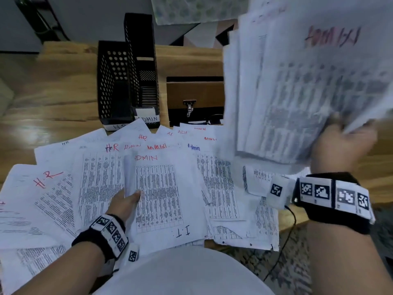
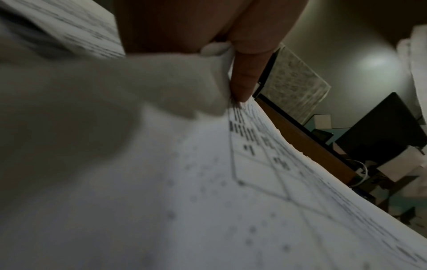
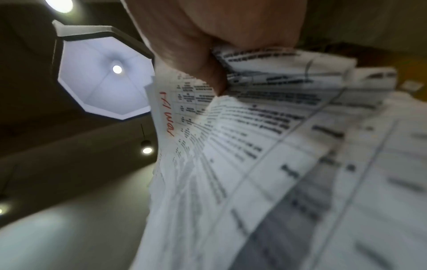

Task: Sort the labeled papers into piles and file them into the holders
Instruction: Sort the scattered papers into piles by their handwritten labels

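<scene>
Left hand: left hand (image 1: 124,204), with a black wrist strap carrying square printed markers, lies at the near edge of the spread and pinches the left edge of a white printed sheet headed ADMIN in red (image 1: 159,188); in the left wrist view a fingertip (image 2: 242,85) presses on the table print while the paper edge curls up beside it.
Right hand: right hand (image 1: 340,145) is raised at the right and has its fingers curled tight round the lower corner of a thick fanned bundle of white printed sheets (image 1: 297,81), the top one marked ADMIN in red; the bundle is blurred.
Loose papers: white printed sheets hand-labelled HR, ADMIN and I.T. (image 1: 70,184) lie fanned and overlapping over the near half of the brown wooden worktop (image 1: 53,92).
Holders: beyond the papers stand two black perforated file holders side by side, the left one (image 1: 112,81) with a white HR tag, the right one (image 1: 144,67) with a white ADMIN tag; loose sheets reach their bases.
Box: brown wooden box with a black base and a metal clasp (image 1: 193,96) sits just right of the holders, partly hidden by the raised bundle.
</scene>
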